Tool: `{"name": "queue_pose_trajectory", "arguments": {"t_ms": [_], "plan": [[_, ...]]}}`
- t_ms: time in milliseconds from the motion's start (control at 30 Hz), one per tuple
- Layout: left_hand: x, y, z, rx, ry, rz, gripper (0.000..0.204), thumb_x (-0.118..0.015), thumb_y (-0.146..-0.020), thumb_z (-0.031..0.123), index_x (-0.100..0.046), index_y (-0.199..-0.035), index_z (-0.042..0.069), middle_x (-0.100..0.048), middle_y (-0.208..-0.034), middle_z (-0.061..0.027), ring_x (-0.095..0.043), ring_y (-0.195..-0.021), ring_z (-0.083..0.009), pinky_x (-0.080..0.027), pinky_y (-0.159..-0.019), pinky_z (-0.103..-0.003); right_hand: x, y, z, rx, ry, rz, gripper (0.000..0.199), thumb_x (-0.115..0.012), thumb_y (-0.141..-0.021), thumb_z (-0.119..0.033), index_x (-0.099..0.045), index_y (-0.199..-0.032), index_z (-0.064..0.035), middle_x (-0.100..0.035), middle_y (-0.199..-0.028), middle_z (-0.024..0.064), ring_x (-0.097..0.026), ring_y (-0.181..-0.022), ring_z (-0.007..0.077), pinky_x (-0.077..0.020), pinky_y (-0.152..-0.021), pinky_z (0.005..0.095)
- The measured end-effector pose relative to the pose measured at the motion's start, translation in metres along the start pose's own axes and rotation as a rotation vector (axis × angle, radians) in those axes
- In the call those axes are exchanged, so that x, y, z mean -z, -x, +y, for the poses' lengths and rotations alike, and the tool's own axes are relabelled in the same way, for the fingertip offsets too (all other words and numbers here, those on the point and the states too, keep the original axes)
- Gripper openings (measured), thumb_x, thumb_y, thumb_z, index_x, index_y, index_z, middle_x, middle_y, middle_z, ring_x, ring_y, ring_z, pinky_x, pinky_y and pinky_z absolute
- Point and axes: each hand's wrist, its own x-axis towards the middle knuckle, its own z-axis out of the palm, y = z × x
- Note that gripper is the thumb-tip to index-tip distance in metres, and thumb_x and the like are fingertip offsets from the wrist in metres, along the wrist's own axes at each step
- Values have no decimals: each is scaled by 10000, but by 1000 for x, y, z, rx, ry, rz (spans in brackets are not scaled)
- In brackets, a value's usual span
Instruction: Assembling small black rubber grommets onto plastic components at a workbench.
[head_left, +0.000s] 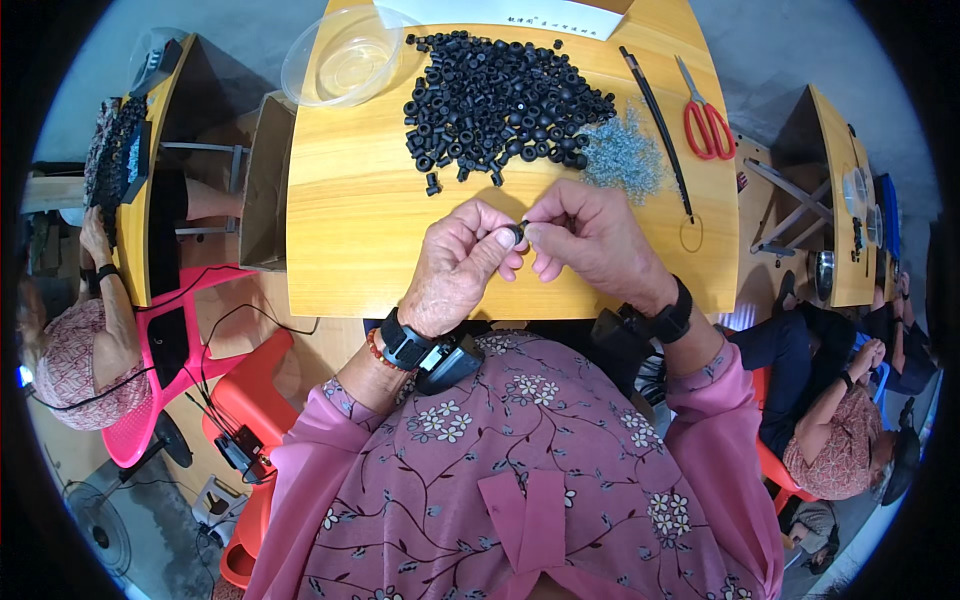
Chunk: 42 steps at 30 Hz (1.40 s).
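"In the head view, what does our left hand (455,265) hold?"

"We pinch a small, round black piece (517,233) over the yellow wooden surface (350,230)."

"And our right hand (595,245)?"

"Its fingers bend close at the piece's edge; whether they grip it, we cannot tell."

"Around that piece?"

"At 12 o'clock, a pile of small black pieces (490,100); at 2, a heap of tiny clear bits (622,160) and, farther out, red-handled metal scissors (708,132)."

Small-parts pile (500,105) back-centre on worktop (350,240), tub (345,70) left of it, box (520,15) behind pile, heap of tiny pieces (622,157) against pile's right front, rod (659,132) right of heap, scissors (697,98) right of rod, left hand (455,260) and right hand (605,240) before pile, carton (266,190) at worktop's left edge
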Motion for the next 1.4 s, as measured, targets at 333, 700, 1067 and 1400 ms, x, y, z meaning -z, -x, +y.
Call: {"name": "queue_pose_trajectory", "arguments": {"t_ms": [333,700,1067,1400], "plan": [[6,1,-1,11,12,-39,194,-577,-1015,185,-579,-1036,-7,-665,-936,-66,-625,-793,-119,-509,-687,-254,-1,-1,1,31,26,-75,121,-627,-931,-99,-634,-895,17,-687,-793,55,-637,-658,67,-527,-581,213],[-5,0,-4,-1,119,70,123,-546,-1013,90,-596,-1008,-22,-673,-868,-66,-607,-733,-106,-510,-685,-252,-16,9,12,494,546,96,123,-667,-853,-61,-593,-943,-18,-604,-785,132,-630,-693,309,-488,-596,385],[-7,0,4,68,315,85,105,-591,-988,79,-643,-976,-11,-695,-903,-67,-640,-803,-121,-516,-780,-257,-26,-1,29,615,787,292,270,-741,-757,-74,-526,-918,-45,-562,-797,136,-611,-703,339,-477,-569,416],[-6,-1,0,26,79,82,50,-621,-962,29,-647,-983,-8,-696,-920,-47,-610,-826,-71,-506,-768,-232,-21,-4,27,622,671,267,222,-720,-750,-46,-514,-835,-49,-546,-736,124,-590,-647,338,-456,-553,417]]}}
